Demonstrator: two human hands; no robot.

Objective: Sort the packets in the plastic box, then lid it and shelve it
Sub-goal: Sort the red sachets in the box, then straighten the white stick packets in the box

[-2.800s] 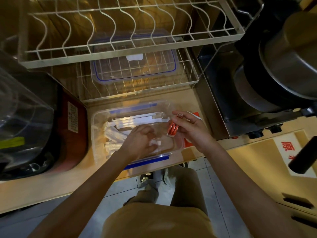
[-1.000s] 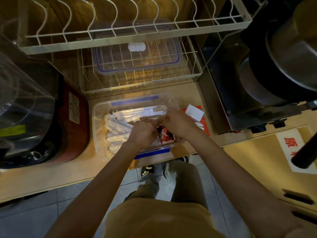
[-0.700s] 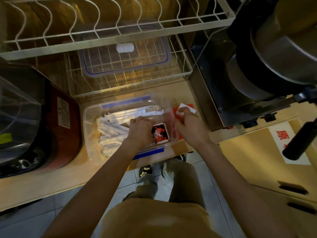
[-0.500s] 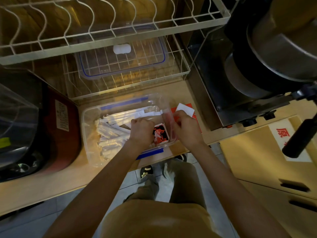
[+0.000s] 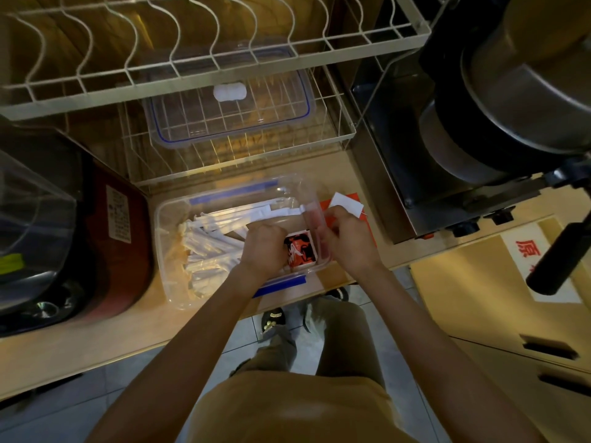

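risk is concentrated at the right end of the plastic box point(image 5: 179, 219), which sits on the worktop point(image 5: 80, 340) close to its front edge. the left hand point(image 5: 263, 249) is held inside the box with fingers curled over the white packets point(image 5: 211, 241); whether a packet is actually gripped cannot be told. the right hand point(image 5: 347, 241) is curled at the right wall of the box, and what is pinched there, if anything, cannot be told. a red-and-black packet point(image 5: 300, 249) lies flat between the two hands.

a push against the thin wall is judged likely to slide the box toward the edge, since the box is light and the front overhang is small. packets may also be snagged and tipped out over the low rim. a red packet point(image 5: 367, 225) and a white card point(image 5: 347, 203) outside the box, just beside its right wall, may be overlooked during sorting.

the lid point(image 5: 230, 123) is stored on the lower tier of a wire rack point(image 5: 224, 55) behind the box; it is judged awkward to draw out under the upper tier. an appliance point(image 5: 112, 231) is placed to the left, a steel machine point(image 5: 479, 155) to the right. lighting is dim and warm. a tiled floor point(image 5: 128, 378) is visible below.
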